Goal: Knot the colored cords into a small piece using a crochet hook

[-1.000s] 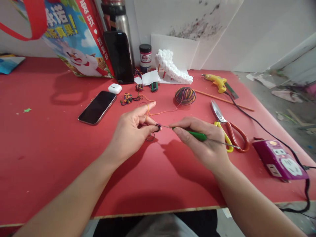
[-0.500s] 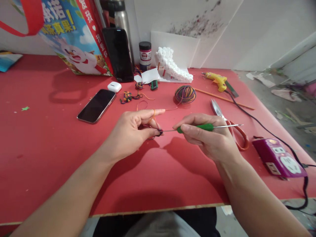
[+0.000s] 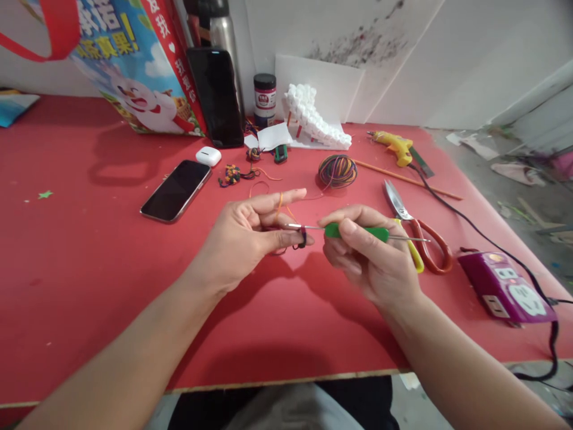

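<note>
So going left to right: the flat phone [image 3: 176,191] is lying off to the side, probably so the middle of the red table [image 3: 98,286] is leaving elbow room. The upright phone [image 3: 216,98] is leaning by the metal bottle [image 3: 227,42], likely using it as a prop. The orange strand [image 3: 278,206] is running over the left index finger, which I'm guessing is keeping it taut. The little dark yarn piece [image 3: 302,237] is sitting at the left thumb tip, between the hands, with the slim shaft of the green-handled hook [image 3: 378,233] crossing its top. Can't fully tell if the shaft is going through a loop, it's too tiny. The yarn ball [image 3: 338,171] is resting just beyond, probably so thread is feeding easily. The scissors [image 3: 396,200] are lying beside the right hand, handy enough.

Pose-wise, the left hand [image 3: 237,245] is half open, pointing its index finger out straight while the thumb is pinching the dark piece against the fingers below. The right hand [image 3: 380,257] is closing loosely round the handle, pen-style, thumb on top, fingers curling under. Both forearms are angling in from the bottom corners.
</note>
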The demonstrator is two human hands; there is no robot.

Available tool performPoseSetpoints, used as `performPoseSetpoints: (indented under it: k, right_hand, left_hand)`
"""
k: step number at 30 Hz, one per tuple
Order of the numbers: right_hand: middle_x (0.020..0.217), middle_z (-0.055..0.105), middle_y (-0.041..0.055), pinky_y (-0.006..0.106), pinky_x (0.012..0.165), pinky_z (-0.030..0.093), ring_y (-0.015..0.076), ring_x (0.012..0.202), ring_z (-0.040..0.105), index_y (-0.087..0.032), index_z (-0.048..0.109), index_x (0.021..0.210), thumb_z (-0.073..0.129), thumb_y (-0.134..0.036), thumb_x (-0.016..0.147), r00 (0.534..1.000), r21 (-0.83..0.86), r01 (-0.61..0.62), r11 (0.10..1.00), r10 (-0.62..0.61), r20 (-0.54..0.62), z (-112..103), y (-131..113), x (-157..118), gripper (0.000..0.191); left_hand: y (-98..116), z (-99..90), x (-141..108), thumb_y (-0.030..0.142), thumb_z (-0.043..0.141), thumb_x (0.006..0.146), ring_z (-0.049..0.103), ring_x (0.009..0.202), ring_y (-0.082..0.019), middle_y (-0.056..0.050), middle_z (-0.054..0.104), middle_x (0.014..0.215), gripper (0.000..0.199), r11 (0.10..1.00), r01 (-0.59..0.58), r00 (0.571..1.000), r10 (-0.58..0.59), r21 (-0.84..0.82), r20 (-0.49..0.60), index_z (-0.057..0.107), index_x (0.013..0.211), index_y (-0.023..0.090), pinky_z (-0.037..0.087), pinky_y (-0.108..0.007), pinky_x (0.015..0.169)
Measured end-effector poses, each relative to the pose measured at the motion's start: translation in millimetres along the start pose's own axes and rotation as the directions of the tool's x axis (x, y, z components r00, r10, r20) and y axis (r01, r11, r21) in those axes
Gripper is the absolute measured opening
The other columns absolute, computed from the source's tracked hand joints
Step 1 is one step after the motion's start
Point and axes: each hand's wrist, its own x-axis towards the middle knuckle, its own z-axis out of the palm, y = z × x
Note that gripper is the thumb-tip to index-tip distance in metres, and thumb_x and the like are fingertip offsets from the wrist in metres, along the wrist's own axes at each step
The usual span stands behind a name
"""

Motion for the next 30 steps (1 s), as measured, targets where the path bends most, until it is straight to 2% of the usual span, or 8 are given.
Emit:
performPoseSetpoints:
  k: [4, 8, 13, 17, 21, 24, 27, 30]
  right_hand:
    - [0.060, 0.052, -0.0054, 0.022, 0.039, 0.028, 0.0048, 0.042, 0.033, -0.019, 0.078, 0.090, 0.081, -0.036, 0.086, 0.997, 0.013, 0.047, 0.999, -0.046, -0.060, 5.0, 5.0, -0.1, 0.018]
    - [0.062, 0.052, -0.0049, 0.023, 0.039, 0.030, 0.0063, 0.044, 0.037, -0.019, 0.077, 0.094, 0.080, -0.039, 0.089, 0.995, -0.074, 0.071, 0.995, -0.075, -0.061, 3.2, 6.6, -1.3, 0.020]
    - [0.060, 0.054, -0.0054, 0.025, 0.043, 0.037, 0.0084, 0.045, 0.045, -0.019, 0.076, 0.104, 0.071, -0.034, 0.099, 0.972, -0.236, 0.214, 0.948, -0.231, -0.044, 3.0, 10.8, -6.8, 0.016]
    - [0.067, 0.062, -0.0022, 0.026, 0.049, 0.044, 0.0104, 0.051, 0.053, -0.020, 0.075, 0.109, 0.067, -0.029, 0.102, 0.935, -0.450, 0.317, 0.835, -0.354, 0.002, 4.5, 15.1, -11.5, 0.014]
    - [0.089, 0.073, 0.0050, 0.032, 0.063, 0.056, 0.0162, 0.068, 0.067, -0.022, 0.074, 0.115, 0.064, -0.025, 0.103, 0.849, -0.688, 0.435, 0.582, -0.520, 0.097, 7.1, 18.6, -15.9, 0.016]
    - [0.095, 0.075, 0.0068, 0.037, 0.071, 0.060, 0.0202, 0.078, 0.070, -0.024, 0.072, 0.119, 0.063, -0.020, 0.102, 0.780, -0.738, 0.508, 0.444, -0.600, 0.176, 9.6, 19.1, -18.2, 0.020]
    - [0.096, 0.076, 0.0087, 0.039, 0.070, 0.060, 0.0224, 0.079, 0.071, -0.022, 0.072, 0.122, 0.063, -0.018, 0.101, 0.759, -0.719, 0.555, 0.418, -0.609, 0.231, 8.8, 16.8, -18.5, 0.023]
    - [0.092, 0.076, 0.0076, 0.038, 0.067, 0.059, 0.0209, 0.074, 0.070, -0.023, 0.074, 0.119, 0.063, -0.020, 0.101, 0.778, -0.658, 0.570, 0.491, -0.579, 0.242, 4.4, 13.3, -16.7, 0.021]
  left_hand:
    - [0.8, 2.5, -2.0, 0.020, 0.097, 0.064, 0.071, 0.066, -0.015, -0.001, 0.080, 0.075, 0.069, 0.999, 0.010, 0.997, -0.013, -0.042, -0.070, 0.078, 0.130, 0.021, 0.058, -0.027, 0.065]
    - [2.1, 3.8, -4.2, 0.021, 0.095, 0.067, 0.071, 0.069, -0.015, -0.001, 0.080, 0.077, 0.069, 1.000, -0.014, 0.995, 0.013, -0.012, -0.094, 0.076, 0.133, 0.022, 0.059, -0.028, 0.069]
    - [-0.2, 7.4, -6.2, 0.020, 0.091, 0.072, 0.069, 0.069, -0.014, 0.001, 0.080, 0.077, 0.066, 0.996, -0.082, 0.988, 0.085, 0.029, -0.126, 0.075, 0.136, 0.024, 0.059, -0.028, 0.068]
    - [-3.7, 13.8, -7.8, 0.021, 0.091, 0.072, 0.071, 0.074, -0.015, 0.001, 0.080, 0.079, 0.069, 0.996, -0.090, 0.987, 0.091, 0.014, -0.135, 0.073, 0.138, 0.025, 0.062, -0.031, 0.076]
    - [-6.5, 18.6, -8.5, 0.025, 0.094, 0.071, 0.072, 0.077, -0.017, 0.000, 0.080, 0.081, 0.070, 0.996, -0.073, 0.988, 0.066, -0.048, -0.141, 0.073, 0.138, 0.024, 0.062, -0.033, 0.079]
    - [-7.0, 17.8, -7.9, 0.025, 0.096, 0.067, 0.072, 0.075, -0.017, -0.002, 0.080, 0.081, 0.076, 0.991, -0.036, 0.993, 0.021, -0.128, -0.119, 0.072, 0.140, 0.020, 0.061, -0.032, 0.076]
    - [-5.1, 13.2, -6.9, 0.024, 0.097, 0.065, 0.073, 0.075, -0.017, -0.001, 0.079, 0.079, 0.080, 0.984, -0.002, 0.997, -0.011, -0.181, -0.072, 0.071, 0.141, 0.017, 0.059, -0.031, 0.076]
    - [-1.9, 6.1, -5.6, 0.021, 0.097, 0.064, 0.073, 0.075, -0.017, -0.001, 0.078, 0.076, 0.082, 0.985, 0.005, 1.000, -0.010, -0.174, -0.030, 0.070, 0.142, 0.018, 0.058, -0.030, 0.076]
